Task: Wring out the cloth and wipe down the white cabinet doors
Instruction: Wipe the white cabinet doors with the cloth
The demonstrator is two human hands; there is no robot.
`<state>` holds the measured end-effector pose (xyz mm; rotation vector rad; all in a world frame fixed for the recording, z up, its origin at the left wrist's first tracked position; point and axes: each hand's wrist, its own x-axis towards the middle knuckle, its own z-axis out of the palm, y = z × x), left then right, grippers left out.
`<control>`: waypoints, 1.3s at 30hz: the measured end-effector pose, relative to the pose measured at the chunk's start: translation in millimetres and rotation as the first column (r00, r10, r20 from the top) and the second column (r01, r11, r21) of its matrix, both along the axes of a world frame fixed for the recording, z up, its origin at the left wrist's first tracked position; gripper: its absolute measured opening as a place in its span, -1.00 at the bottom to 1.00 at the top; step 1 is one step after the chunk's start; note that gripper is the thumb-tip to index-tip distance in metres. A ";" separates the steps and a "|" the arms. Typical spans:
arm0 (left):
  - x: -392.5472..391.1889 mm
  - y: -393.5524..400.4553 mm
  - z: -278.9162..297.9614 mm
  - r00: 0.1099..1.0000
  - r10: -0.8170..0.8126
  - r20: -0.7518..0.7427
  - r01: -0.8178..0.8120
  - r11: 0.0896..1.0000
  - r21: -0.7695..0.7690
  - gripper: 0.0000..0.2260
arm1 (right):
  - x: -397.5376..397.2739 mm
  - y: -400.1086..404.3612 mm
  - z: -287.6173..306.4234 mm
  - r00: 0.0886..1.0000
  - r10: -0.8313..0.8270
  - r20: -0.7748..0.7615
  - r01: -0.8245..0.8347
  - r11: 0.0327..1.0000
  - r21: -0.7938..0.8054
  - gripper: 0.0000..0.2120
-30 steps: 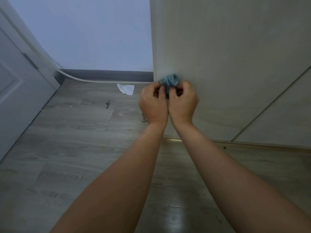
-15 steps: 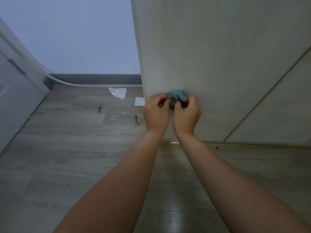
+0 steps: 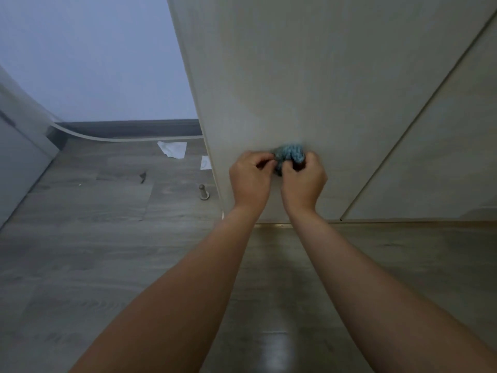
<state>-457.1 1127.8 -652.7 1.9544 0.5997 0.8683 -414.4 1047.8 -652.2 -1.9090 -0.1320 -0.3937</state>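
— Where is the cloth [image 3: 290,156] at this moment?

— Bunched into a small blue wad, held up in front of the lower part of the white cabinet door [image 3: 309,76]. Whether it touches the door, I cannot tell.

— And the hands?

— Both arms reach forward, knuckles toward the camera. The left hand [image 3: 251,179] has its fingers curled at the cloth's left end, though how much cloth is in that grip is hidden behind the fingers. The right hand [image 3: 302,181] is curled round the wad from the right and below; its grip is tight on the fabric. The two hands sit side by side, nearly touching.

— What else is around?

— A second cabinet door [image 3: 441,157] lies to the right, past a thin dark seam. On the grey wood floor [image 3: 80,251] to the left are a torn white scrap of paper [image 3: 173,149], a smaller white piece [image 3: 205,162] just beside the door's edge, a small dark fleck [image 3: 142,177], and a metal door stopper [image 3: 203,192]. A dark skirting board [image 3: 129,127] runs below the pale wall [image 3: 94,55].
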 end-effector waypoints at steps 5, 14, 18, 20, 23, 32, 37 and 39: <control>-4.6 -7.7 -23.0 0.977 -0.031 -0.211 -0.004 0.986 -0.166 -0.85 | 2.9 -7.3 -24.4 0.945 0.017 -0.326 -0.033 0.998 -0.044 -0.99; -3.7 12.1 113.8 0.890 0.127 0.437 -0.187 0.978 0.095 -0.87 | -2.6 30.3 126.5 0.953 -0.018 0.301 -0.065 0.963 0.261 -0.83; -14.3 31.1 116.3 0.868 0.221 0.444 -0.271 0.961 0.051 -0.90 | -9.6 56.7 133.7 0.929 0.043 0.368 -0.127 0.970 0.207 -0.82; -24.4 37.5 91.1 0.855 0.330 0.400 -0.338 0.940 -0.052 -0.92 | -22.1 68.6 116.3 0.929 0.158 0.334 -0.204 0.973 0.107 -0.80; -19.4 26.2 67.7 0.866 0.328 0.377 -0.343 0.939 -0.030 -0.94 | -22.0 58.0 88.6 0.962 0.131 0.240 -0.178 0.966 0.186 -0.85; 15.2 -37.3 -35.8 0.984 -0.052 -0.168 -0.001 0.954 -0.299 -0.85 | 12.2 -35.1 -32.8 0.946 -0.054 -0.319 0.043 0.998 -0.043 -0.80; 22.1 -47.2 -5.8 0.998 0.041 -0.055 -0.044 0.997 -0.069 -0.90 | 14.5 -28.0 -4.3 0.979 -0.128 -0.156 0.140 0.987 0.073 -0.88; 26.7 -52.2 18.7 0.993 0.059 0.100 -0.059 0.998 -0.006 -0.91 | 17.7 -28.7 19.7 0.991 -0.132 -0.002 0.130 0.973 0.192 -0.84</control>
